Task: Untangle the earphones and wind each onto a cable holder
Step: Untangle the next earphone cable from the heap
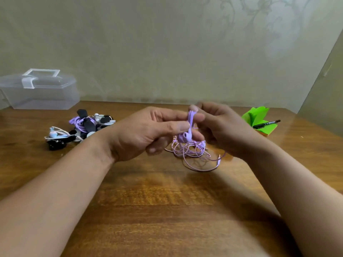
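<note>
Forearms (pixel 55 197) come in low from both sides over the brown wooden table (pixel 167 219). Left hand (pixel 146 132) pinches the lilac wired earphones (pixel 185 137) at the bud, thumb and fingers curled on it. Right hand (pixel 222 130) pinches the bunched cord just above. The rest hangs in tangled loops (pixel 193 154) down to the table, with the jack plug (pixel 219 160) lying to their right. I'd say this set's barely started: not untangled, no holder on it. Off left sits a heap of other earphones and flat black cable holders (pixel 81 127). It looks like four-ish sets, but I can't count exactly or tell if they're wound. Also one clear plastic box (pixel 40 93), one green sticky-note pad (pixel 259 117) and one black pen (pixel 267 123).
</note>
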### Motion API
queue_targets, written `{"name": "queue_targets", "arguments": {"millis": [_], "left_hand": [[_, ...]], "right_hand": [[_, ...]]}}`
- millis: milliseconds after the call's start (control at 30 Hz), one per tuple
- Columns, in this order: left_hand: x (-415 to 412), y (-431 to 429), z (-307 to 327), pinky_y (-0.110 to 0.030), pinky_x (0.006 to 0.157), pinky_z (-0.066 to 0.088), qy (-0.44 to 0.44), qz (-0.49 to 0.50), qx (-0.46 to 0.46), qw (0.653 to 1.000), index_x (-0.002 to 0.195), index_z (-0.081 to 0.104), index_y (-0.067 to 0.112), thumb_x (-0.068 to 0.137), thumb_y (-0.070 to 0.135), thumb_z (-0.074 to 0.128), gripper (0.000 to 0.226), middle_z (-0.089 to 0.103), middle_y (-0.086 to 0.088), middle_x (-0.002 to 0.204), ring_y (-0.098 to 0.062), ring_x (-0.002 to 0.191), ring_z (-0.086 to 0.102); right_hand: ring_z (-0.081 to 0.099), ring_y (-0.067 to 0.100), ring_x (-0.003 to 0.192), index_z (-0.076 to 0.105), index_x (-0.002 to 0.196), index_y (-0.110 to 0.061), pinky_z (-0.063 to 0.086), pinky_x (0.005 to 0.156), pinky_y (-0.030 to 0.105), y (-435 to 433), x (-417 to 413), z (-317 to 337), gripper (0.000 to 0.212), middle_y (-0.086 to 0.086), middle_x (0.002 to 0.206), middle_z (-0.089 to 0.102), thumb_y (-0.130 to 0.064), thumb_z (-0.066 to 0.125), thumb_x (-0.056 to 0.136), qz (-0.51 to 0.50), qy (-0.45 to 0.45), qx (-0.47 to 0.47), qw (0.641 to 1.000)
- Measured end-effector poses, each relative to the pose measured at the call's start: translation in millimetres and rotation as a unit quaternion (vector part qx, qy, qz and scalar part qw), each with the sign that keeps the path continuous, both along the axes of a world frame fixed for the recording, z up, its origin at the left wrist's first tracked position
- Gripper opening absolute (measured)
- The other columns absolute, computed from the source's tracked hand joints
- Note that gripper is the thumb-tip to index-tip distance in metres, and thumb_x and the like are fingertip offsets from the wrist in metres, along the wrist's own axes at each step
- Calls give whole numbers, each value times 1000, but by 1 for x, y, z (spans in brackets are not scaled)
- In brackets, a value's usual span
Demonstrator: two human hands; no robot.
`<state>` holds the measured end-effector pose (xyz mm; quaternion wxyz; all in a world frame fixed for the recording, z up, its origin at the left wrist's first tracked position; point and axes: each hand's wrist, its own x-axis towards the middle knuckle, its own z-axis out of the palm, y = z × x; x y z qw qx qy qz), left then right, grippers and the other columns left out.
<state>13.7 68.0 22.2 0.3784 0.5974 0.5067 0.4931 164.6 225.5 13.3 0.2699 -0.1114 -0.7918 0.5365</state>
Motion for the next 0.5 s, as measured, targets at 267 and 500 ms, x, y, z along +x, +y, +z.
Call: {"name": "queue_targets", "arguments": {"millis": [267,500], "left_hand": [[-16,6,-5,-29,42,10,-172,59,46,982,127,70,13,95,14,56,35,74,-9,102,-1,31,29],[-10,8,-4,-17,37,22,-119,174,68,975,131,65,8,105,3,43,33,75,-13,112,0,32,38]], "right_hand": [[28,7,49,69,115,-23,25,46,22,-24,-13,-14,23,-11,58,37,-29,48,111,38,-22,42,998],[33,6,54,75,111,-19,28,52,23,-31,-11,-10,26,-13,58,40,-31,52,109,19,-49,115,992]]}}
